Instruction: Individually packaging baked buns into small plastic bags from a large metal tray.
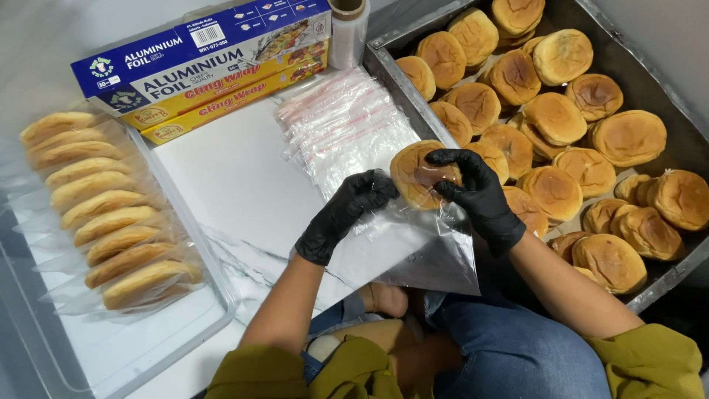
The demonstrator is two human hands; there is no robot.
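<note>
My right hand (476, 193), in a black glove, grips a round golden bun (415, 174) at the mouth of a clear plastic bag (413, 247). My left hand (347, 213), also gloved in black, pinches the bag's upper left edge and holds it open. The bag hangs down over my lap. The bun is partly inside the bag's opening.
A dark metal tray (668, 277) on the right holds several loose buns. A stack of clear zip bags (343, 122) lies beside it. A clear tray (148, 336) on the left holds a row of bagged buns (111, 222). Foil and cling-wrap boxes (207, 63) and a roll (348, 29) sit at the back.
</note>
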